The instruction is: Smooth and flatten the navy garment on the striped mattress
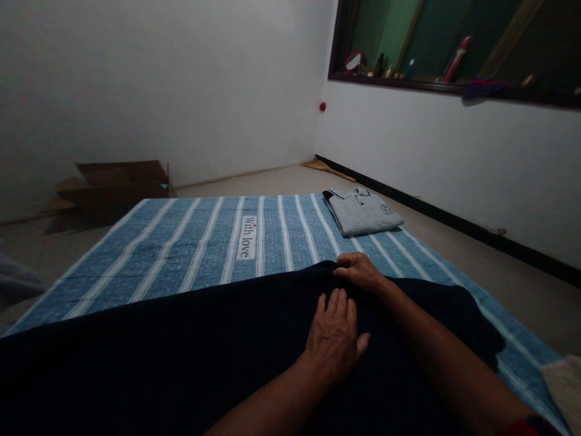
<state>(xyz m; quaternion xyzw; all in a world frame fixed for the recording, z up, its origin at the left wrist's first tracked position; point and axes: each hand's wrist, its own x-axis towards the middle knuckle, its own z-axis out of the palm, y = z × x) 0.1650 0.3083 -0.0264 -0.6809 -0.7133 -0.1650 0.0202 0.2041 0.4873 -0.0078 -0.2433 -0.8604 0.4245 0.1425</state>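
Observation:
A dark navy garment (195, 357) lies spread over the near part of the bed; its exact kind is hard to make out in the dim light. My left hand (334, 334) rests flat on it, fingers stretched forward and thumb out to the right. Just beyond, my right hand (358, 270) pinches the garment's far edge between thumb and fingers, where the cloth bunches slightly. Farther back on the bed sits a folded grey polo shirt (365, 213) with a black-trimmed collar, apart from both hands.
Beneath everything is a blue and white striped bedsheet (177, 242) with a "With love" patch (247, 237). An opened cardboard box (115, 188) stands on the floor at left. A broom (333, 169) lies by the far wall. Bottles and a round mirror (353, 61) line the windowsill.

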